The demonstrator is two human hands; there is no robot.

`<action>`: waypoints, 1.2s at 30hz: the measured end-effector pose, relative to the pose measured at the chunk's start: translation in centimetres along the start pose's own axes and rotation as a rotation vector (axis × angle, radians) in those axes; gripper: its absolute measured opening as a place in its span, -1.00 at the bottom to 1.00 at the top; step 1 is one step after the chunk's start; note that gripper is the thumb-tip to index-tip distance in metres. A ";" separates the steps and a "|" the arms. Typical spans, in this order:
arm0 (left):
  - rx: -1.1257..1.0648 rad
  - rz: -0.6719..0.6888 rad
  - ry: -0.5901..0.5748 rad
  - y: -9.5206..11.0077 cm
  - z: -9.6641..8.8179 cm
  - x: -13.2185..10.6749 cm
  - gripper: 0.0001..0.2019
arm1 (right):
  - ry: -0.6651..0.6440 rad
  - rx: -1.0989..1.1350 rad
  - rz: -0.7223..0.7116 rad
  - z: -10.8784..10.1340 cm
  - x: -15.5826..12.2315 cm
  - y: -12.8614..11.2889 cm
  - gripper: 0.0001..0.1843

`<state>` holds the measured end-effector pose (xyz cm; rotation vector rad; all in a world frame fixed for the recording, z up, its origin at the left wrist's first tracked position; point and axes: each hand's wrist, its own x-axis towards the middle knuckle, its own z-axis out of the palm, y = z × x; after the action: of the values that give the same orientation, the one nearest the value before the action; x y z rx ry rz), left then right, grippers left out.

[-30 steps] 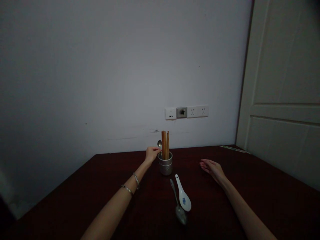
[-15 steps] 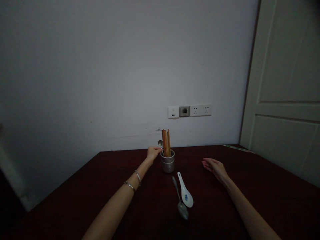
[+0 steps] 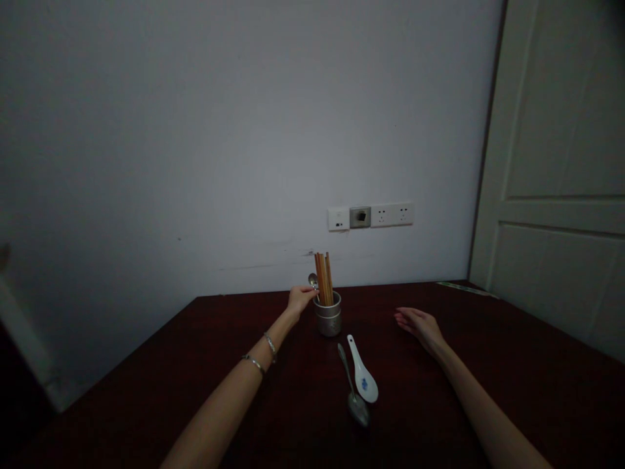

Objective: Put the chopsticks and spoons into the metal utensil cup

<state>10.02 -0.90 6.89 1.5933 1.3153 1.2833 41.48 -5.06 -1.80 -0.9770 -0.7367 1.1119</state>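
At the left rim of the metal utensil holder (image 3: 329,322), my left hand (image 3: 299,298) pinches the handle of a small metal spoon (image 3: 313,280). The spoon's bowl points up, and its lower end is hidden by the hand and the rim. Several wooden chopsticks (image 3: 324,280) stand upright in the holder. In front of it lie a white ceramic spoon (image 3: 364,378) with a blue mark and a metal spoon (image 3: 358,407), side by side. My right hand (image 3: 420,327) rests on the table to the right, fingers extended and loosely curved, holding nothing.
The dark red table (image 3: 224,332) reaches back to a pale wall. Wall sockets (image 3: 391,214) and a switch panel (image 3: 360,217) sit above its back edge. A thin flat strip (image 3: 466,288) lies at the far right edge, near a panelled door (image 3: 556,215).
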 end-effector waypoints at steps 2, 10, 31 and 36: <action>0.001 -0.023 -0.020 0.1 0.0 -0.1 -0.77 | -0.004 -0.008 -0.010 -0.1 0.1 0.2 -0.96; -0.068 -0.122 -0.051 0.5 -0.2 -0.5 -0.53 | -0.008 -0.015 -0.017 -0.4 0.6 0.5 -0.95; 0.219 0.273 -0.584 3.3 -2.4 -8.5 -0.75 | -0.016 -0.363 -0.148 0.6 -0.1 1.2 -0.89; 0.535 0.523 -0.739 1.6 -0.1 -10.2 -0.81 | -0.028 -0.418 -0.182 0.6 0.1 1.5 -0.89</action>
<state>10.41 -11.12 5.75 2.5764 0.8088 0.4719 40.44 -4.65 -2.93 -1.2179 -1.0866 0.8286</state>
